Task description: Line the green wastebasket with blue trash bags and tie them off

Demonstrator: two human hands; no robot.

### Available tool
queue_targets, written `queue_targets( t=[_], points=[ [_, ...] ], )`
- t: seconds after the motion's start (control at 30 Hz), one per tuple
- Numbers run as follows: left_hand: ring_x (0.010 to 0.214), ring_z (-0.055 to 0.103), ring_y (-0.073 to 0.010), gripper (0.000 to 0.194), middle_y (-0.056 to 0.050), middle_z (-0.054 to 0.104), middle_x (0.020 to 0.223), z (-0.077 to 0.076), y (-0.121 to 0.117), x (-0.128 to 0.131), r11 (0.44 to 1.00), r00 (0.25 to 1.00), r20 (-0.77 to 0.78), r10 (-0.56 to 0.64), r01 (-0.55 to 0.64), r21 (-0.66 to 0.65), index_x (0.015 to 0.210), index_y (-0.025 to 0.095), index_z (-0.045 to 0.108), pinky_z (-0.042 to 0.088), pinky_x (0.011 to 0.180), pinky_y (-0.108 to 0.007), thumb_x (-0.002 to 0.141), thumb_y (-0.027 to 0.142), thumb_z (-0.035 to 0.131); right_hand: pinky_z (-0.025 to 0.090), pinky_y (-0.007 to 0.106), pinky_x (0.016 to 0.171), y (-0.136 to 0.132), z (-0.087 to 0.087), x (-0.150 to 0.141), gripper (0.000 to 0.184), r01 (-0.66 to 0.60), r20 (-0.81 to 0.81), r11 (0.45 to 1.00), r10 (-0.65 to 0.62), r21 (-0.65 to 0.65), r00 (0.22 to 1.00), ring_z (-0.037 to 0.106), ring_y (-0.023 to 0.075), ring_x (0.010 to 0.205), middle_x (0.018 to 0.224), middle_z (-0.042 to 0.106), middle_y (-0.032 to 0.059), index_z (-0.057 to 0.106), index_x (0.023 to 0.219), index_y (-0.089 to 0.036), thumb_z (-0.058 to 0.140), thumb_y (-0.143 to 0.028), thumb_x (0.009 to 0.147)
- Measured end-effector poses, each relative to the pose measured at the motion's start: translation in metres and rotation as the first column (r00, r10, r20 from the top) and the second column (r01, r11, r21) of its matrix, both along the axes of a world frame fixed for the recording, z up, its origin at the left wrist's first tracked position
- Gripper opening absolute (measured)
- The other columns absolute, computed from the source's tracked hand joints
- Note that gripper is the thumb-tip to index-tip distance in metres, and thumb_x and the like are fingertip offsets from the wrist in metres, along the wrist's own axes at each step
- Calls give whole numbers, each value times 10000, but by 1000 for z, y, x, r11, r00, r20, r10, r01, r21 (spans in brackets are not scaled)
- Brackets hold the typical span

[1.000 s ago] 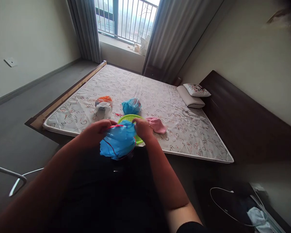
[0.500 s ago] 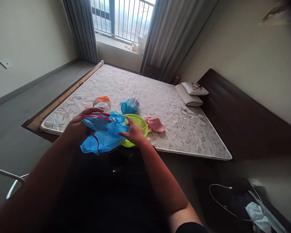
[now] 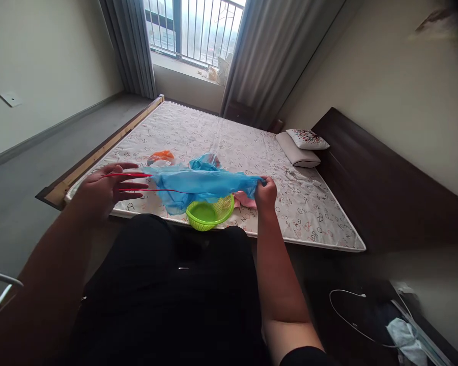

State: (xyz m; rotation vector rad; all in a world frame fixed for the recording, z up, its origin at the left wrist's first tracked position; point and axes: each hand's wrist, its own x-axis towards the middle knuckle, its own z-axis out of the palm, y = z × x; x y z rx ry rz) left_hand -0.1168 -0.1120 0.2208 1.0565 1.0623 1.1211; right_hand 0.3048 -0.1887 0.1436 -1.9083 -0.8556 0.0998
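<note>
A thin blue plastic bag [image 3: 209,183] with red drawstrings is stretched sideways between my hands, above the mattress's near edge. My left hand [image 3: 109,188] has the red drawstring looped round it, its fingers reaching out toward the bag. At the other end, my right hand [image 3: 266,192] is closed round the bunched bottom of the bag. Below the bag stands a lime-green plastic basket [image 3: 208,216], its back rim partly covered. A pink cloth [image 3: 245,200] lies beside the basket, partly hidden by the bag.
Behind the bag, an orange plastic bag [image 3: 162,156] and another blue bag [image 3: 206,161] rest on the patterned mattress [image 3: 221,132]. Pillows [image 3: 307,139] lie near the dark headboard [image 3: 389,168]. A white cable [image 3: 343,317] trails at lower right.
The crumpled bag has been pulled out lengthwise. My left hand moved left with the drawstrings, and my right hand moved right with the bag's other end, uncovering more of the basket's front.
</note>
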Motion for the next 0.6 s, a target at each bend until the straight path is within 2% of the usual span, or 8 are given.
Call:
queue_targets(
  t=[0.1,0.2,0.3,0.4,0.47,0.53,0.57,0.6],
  points=[
    [789,770,-270,385,-128,803,998,-6,-4,12,998,999,12,-48,49,-48,1134,117,711,678,631,-402,786,278,744,486,454,1028,-3,0,-16,335,-3,9,1000,3,17,1000,630,284,1075,1132,704,157,651,1071,-161,524,-262,778],
    [757,763,-257,369,-133,796,967,-14,-13,34,991,992,21,-121,122,-58,1114,111,732,668,630,-395,785,275,755,424,520,1139,-15,1,-69,308,-63,116,990,49,123,992,579,301,1188,1205,649,163,628,1107,-192,514,-318,850],
    [766,773,-259,437,-138,796,1056,-18,-25,57,964,967,16,-255,256,-66,1145,135,745,666,674,-406,785,373,816,408,543,1172,-37,6,-133,243,-272,114,948,256,165,960,580,302,1209,1154,657,129,625,1058,-239,529,-416,923],
    [857,788,-302,542,-128,796,1072,-17,-36,72,929,929,0,-371,371,-12,1167,163,765,669,754,-433,736,472,877,451,557,1149,-54,14,-174,327,-455,-91,869,478,193,874,612,307,1209,1202,667,112,627,1113,-260,626,-522,916],
    [986,780,-345,577,-128,796,1100,-13,-43,77,875,877,-32,-480,481,54,1184,182,776,665,827,-444,705,479,904,570,513,1005,-57,19,-182,462,-563,-364,778,628,279,688,668,296,1157,1245,673,102,601,1208,-279,627,-636,917],
    [1081,759,-365,585,-115,797,1130,-5,-50,77,803,811,-102,-577,585,114,1219,214,780,656,874,-439,702,454,911,635,452,846,-56,23,-180,582,-603,-595,687,699,405,396,711,287,1112,1239,695,95,564,1269,-292,581,-752,912],
    [1092,755,-366,588,-102,800,1112,-2,-53,77,775,786,-150,-599,617,139,1233,227,780,655,874,-427,702,440,913,646,430,806,-54,25,-177,607,-591,-657,662,702,461,273,727,278,1087,1211,710,88,557,1269,-290,579,-776,906],
    [1077,759,-362,590,-89,803,1072,1,-57,75,757,771,-200,-604,634,160,1241,234,781,655,858,-412,699,427,916,653,414,794,-53,26,-173,603,-565,-690,654,697,503,193,740,261,1049,1174,722,76,559,1252,-285,614,-769,895]
  ],
)
